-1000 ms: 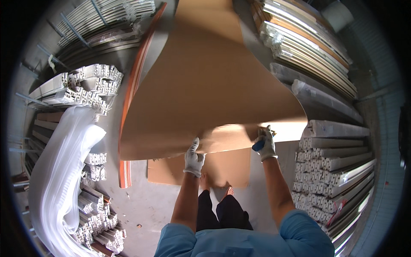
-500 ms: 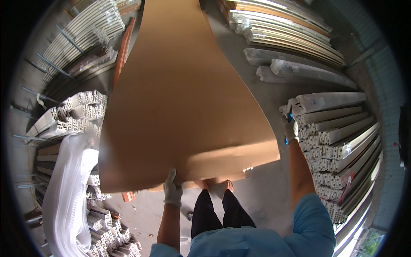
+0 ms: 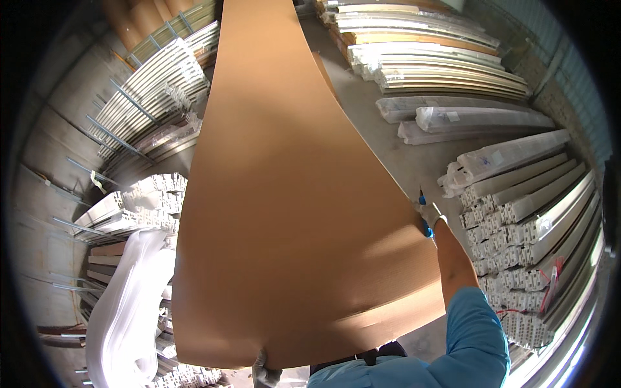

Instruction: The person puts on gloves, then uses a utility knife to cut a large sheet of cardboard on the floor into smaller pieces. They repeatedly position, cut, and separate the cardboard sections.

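Observation:
A long brown cardboard sheet (image 3: 294, 213) stretches away from my body and narrows toward the far end, with a crease across its near right part. My left hand (image 3: 264, 374), in a light glove, grips the sheet's near edge with the thumb on top; the other fingers are hidden beneath. At the right edge my gloved right hand (image 3: 433, 213) is closed around a slim blue utility knife (image 3: 427, 229), whose dark pointed tip shows beyond the fingers. I cannot tell whether that hand touches the cardboard.
Stacked white profiles (image 3: 511, 239) lie on the right, with plastic-wrapped bundles (image 3: 485, 119) and long strips (image 3: 446, 68) farther back. On the left are white foam sheeting (image 3: 126, 310), more profiles (image 3: 155, 200) and metal rack bars (image 3: 132, 103).
The cardboard's near edge has come closer to me, with my left hand on it, and now covers my feet. My right hand has moved from beside the profile stack to the sheet's right edge.

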A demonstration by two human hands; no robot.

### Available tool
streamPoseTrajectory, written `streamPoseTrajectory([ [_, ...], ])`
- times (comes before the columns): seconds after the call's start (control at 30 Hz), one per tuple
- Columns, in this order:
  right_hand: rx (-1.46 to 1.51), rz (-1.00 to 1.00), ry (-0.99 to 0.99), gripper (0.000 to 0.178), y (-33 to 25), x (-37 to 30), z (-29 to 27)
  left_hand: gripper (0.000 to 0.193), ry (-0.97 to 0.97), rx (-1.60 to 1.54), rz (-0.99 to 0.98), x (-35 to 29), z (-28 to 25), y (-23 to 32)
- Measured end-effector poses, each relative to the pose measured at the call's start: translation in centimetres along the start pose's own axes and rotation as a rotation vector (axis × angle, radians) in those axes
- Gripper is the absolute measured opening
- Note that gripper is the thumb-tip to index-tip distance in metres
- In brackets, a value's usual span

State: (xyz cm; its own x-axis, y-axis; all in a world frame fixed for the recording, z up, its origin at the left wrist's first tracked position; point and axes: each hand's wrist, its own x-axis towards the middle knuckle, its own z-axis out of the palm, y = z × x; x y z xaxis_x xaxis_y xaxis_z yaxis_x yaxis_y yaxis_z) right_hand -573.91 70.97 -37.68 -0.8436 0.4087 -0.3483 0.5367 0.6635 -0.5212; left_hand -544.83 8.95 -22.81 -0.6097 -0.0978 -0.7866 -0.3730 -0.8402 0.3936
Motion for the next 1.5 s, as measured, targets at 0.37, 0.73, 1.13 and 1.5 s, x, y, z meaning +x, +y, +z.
streamPoseTrajectory([
  [0.37,0.312,0.004,0.41,0.036,4.9,-17.3,4.7,0.03,0.094,0.176,0.036,-2.7,-9.2,1.0],
  [0.73,0.309,0.297,0.169,0.028,10.4,-35.7,17.1,0.026,0.266,0.317,-0.045,5.1,-18.4,5.1],
  [1.13,0.047,0.342,0.287,0.023,13.0,-34.5,14.6,0.034,0.105,0.346,-0.028,13.3,-21.7,4.1],
  [1.5,-0.065,0.175,0.193,0.03,12.4,-9.7,10.3,0.036,-0.2,0.204,0.172,23.6,-5.5,2.9],
])
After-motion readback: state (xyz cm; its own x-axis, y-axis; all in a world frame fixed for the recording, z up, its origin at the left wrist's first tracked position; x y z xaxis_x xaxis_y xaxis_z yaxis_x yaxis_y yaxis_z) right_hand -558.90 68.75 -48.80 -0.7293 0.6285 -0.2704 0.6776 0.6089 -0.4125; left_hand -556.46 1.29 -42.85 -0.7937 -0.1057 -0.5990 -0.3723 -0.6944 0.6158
